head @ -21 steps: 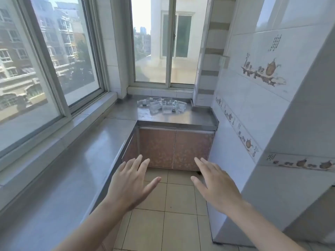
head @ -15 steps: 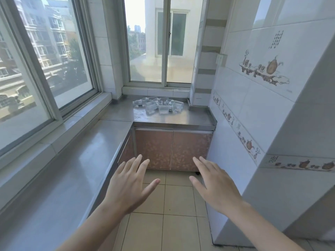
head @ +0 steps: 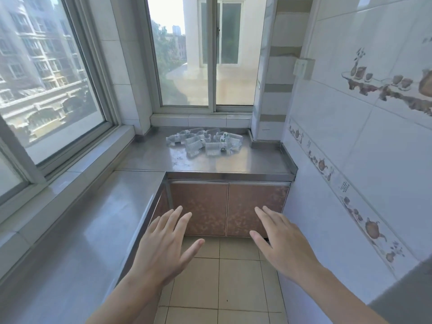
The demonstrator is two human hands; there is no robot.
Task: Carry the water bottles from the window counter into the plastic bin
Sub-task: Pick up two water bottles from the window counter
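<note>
Both of my grips are empty: my left hand (head: 163, 249) and my right hand (head: 280, 244) hang out in front of me over the tiled floor (head: 238, 284), palms down, fingers straight and spread, touching nothing.

By my reckoning I am at the approach step, walking up for a load, with nothing lifted yet. The water bottles (head: 205, 142) lie in a loose heap at the far end of the steel bench (head: 229, 163), under the far window (head: 205, 54) and toward the right corner, well apart from my hands. The plastic bin is nowhere in my view, so I cannot say where I will have to carry them.

Next I need to close the gap to the far bench, reach over its front edge, and curl my fingers round bottle bodies, probably one or more per hand.

Every bottle I can make out lies on its side, none upright. Their long axes run mostly left to right across the bench, some skewed toward me, so the pile points several ways at once. The nearest labelled one lies roughly crosswise; from here I think its cap end faces left, but the heap is too small and glary for me to be sure. Lying round as they are, they may roll when I disturb the pile.
</note>
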